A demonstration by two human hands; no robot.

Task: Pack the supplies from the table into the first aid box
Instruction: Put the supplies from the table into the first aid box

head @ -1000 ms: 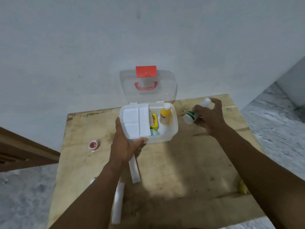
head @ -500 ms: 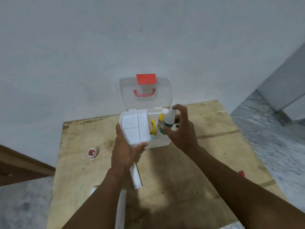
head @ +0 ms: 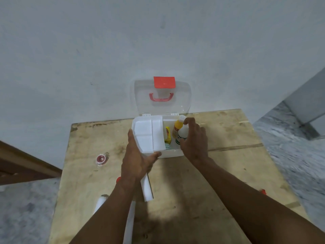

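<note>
At the far edge of the wooden table (head: 228, 173), close to the pale wall, our first aid box (head: 168, 154) stands open, its clear lid (head: 140, 95) raised upright with a red latch (head: 164, 82) at the top and a red handle (head: 161, 97) below it. Our left hand (head: 139, 161) grips the white tray (head: 147, 134) that covers the left part of the box: the thumb lies along the tray's near edge and the fingers run up its left side. Our right hand (head: 195, 143) is curled round a white bottle (head: 182, 133) with a green band, the forefinger hooked over its top, and holds it roughly upright inside the right part of the box, against the near right wall. Just behind it, touching or nearly so, stands a yellow bottle (head: 177, 126) with a white cap. Between the bottles and the tray we see a yellow packet (head: 168, 135) and, nearer us, something teal (head: 168, 147) half hidden under the tray's edge. On the bare table, below our left wrist, lies a white roll (head: 146, 189); a longer white piece (head: 130, 224) lies nearer us, partly under the left forearm. Well to the left of the box sits a small round red item (head: 101, 158) in clear wrapping. A small red object (head: 263, 191) shows near the table's right edge; what it is we cannot tell.
</note>
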